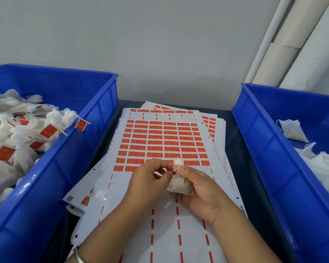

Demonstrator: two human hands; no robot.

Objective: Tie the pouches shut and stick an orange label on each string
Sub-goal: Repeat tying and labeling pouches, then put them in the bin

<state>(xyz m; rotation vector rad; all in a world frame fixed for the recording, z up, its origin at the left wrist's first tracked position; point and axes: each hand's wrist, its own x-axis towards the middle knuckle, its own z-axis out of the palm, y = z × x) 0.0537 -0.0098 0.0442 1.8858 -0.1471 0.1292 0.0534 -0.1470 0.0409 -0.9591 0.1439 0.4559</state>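
A: Head view. Why's the pouch held up off the sheets?

B: Right hand wraps its body, neck pointing far, so the white gathered top sticks out above the thumb. Left hand pinches at the neck just left of it, probably working the string; the string itself is too small to make out.

A: Label sheet?

B: Flat on the desk right under both hands, orange labels within reach for the next step, I'd say.

A: Bins?

B: Left bin holds tied, labelled pouches, likely the done pile. Right bin holds loose untied ones, likely supply.

A: Tied yet?

B: Can't tell. No label on it.
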